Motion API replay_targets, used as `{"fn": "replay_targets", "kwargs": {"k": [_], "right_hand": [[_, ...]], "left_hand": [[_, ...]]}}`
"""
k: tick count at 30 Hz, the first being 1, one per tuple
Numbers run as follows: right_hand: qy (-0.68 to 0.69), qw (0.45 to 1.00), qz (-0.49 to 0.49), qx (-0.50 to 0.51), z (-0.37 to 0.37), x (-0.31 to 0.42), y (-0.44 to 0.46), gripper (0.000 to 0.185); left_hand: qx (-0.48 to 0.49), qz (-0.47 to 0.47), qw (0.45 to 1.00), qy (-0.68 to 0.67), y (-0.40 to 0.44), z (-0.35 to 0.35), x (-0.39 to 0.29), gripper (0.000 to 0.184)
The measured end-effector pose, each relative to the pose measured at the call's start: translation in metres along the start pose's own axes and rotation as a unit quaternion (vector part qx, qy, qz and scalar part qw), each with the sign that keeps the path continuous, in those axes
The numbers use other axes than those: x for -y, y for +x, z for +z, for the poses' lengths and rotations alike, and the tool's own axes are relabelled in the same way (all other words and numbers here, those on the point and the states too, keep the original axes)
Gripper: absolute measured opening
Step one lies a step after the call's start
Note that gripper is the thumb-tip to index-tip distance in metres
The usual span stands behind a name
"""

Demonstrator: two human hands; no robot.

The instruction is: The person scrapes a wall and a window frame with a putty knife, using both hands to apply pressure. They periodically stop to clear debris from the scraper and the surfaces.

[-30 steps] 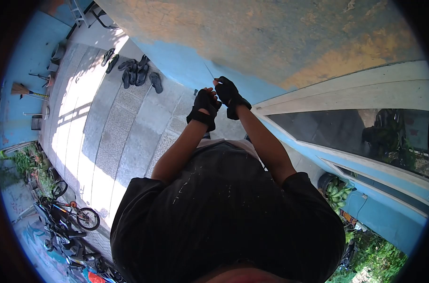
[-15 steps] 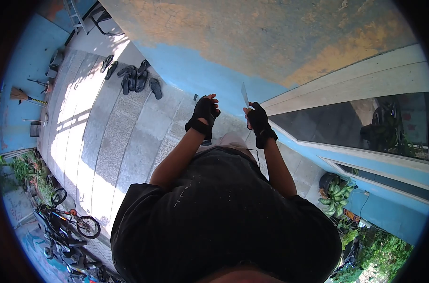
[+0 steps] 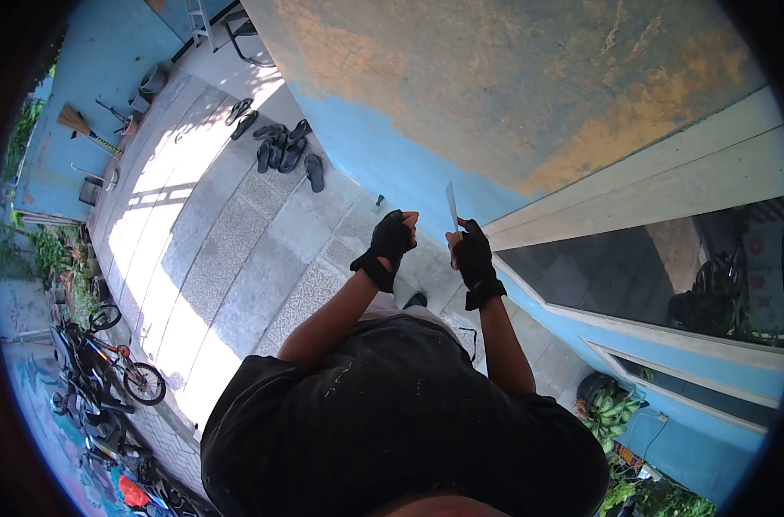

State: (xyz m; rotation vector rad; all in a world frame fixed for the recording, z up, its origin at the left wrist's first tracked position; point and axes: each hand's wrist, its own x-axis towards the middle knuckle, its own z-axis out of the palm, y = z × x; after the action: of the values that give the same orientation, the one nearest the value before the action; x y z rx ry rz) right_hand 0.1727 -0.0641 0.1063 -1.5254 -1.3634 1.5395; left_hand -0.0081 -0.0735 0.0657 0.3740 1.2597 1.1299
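Observation:
My right hand (image 3: 474,258), in a black fingerless glove, grips a scraper (image 3: 451,205) whose thin flat blade points up and away from me. The blade is seen nearly edge-on, and the handle is mostly hidden in the fingers. It stands apart from my left hand, close in front of the blue lower part of the wall (image 3: 400,151). My left hand (image 3: 394,239), gloved the same way, is closed with its fingers curled in; whether anything is inside is hidden. Both hands are held in front of my body at a similar height.
Several dark sandals (image 3: 281,148) lie on the paved floor (image 3: 280,224) beside the wall. A window (image 3: 616,267) is at the right, with a potted plant (image 3: 612,409) below it. A broom (image 3: 86,125), a ladder (image 3: 200,21) and a bicycle (image 3: 142,379) stand farther left.
The view has turned, so the surroundings sit farther right and lower at the top left. My left hand has curled more closed and moved slightly right; the right hand keeps the scraper.

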Motion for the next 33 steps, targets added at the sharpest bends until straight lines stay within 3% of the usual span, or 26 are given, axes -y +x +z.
{"fn": "replay_targets", "kwargs": {"k": [7, 9, 13, 20, 23, 25, 26, 27, 29, 31, 33], "right_hand": [[0.000, 0.996, -0.083, 0.006, 0.008, -0.017, 0.001, 0.041], [0.047, 0.999, -0.018, 0.003, 0.012, -0.004, -0.009, 0.041], [0.038, 0.999, -0.016, 0.017, 0.024, 0.007, -0.014, 0.041], [0.077, 0.996, -0.008, -0.047, 0.072, 0.033, 0.015, 0.039], [0.071, 0.996, -0.022, -0.049, 0.110, 0.049, 0.030, 0.039], [-0.048, 0.990, -0.115, -0.063, 0.144, 0.045, 0.047, 0.039], [-0.037, 0.993, -0.102, -0.049, 0.160, 0.048, 0.049, 0.038], [-0.120, 0.979, -0.149, -0.073, 0.177, 0.047, 0.055, 0.037], [-0.114, 0.973, -0.187, -0.073, 0.206, 0.048, 0.061, 0.032], [-0.118, 0.973, -0.172, -0.098, 0.229, 0.052, 0.063, 0.028], [-0.103, 0.980, -0.152, -0.080, 0.245, 0.058, 0.063, 0.032]], "left_hand": [[0.004, 0.018, 0.999, -0.046, -0.014, -0.016, 0.019, 0.022], [0.020, -0.008, 0.999, -0.044, -0.015, -0.019, 0.014, 0.023], [0.050, -0.012, 0.998, -0.029, -0.014, -0.020, 0.002, 0.024], [0.128, -0.020, 0.991, 0.033, 0.009, -0.063, -0.042, 0.031], [0.179, 0.019, 0.982, 0.048, 0.016, -0.091, -0.071, 0.037], [0.168, 0.072, 0.973, 0.139, 0.021, -0.105, -0.091, 0.042], [0.174, 0.102, 0.970, 0.136, 0.023, -0.115, -0.096, 0.043], [0.180, 0.099, 0.969, 0.140, 0.028, -0.123, -0.101, 0.043], [0.166, 0.150, 0.967, 0.124, 0.039, -0.137, -0.106, 0.045], [0.198, 0.179, 0.951, 0.158, 0.055, -0.152, -0.105, 0.044], [0.131, 0.262, 0.922, 0.254, 0.065, -0.160, -0.103, 0.040]]}}
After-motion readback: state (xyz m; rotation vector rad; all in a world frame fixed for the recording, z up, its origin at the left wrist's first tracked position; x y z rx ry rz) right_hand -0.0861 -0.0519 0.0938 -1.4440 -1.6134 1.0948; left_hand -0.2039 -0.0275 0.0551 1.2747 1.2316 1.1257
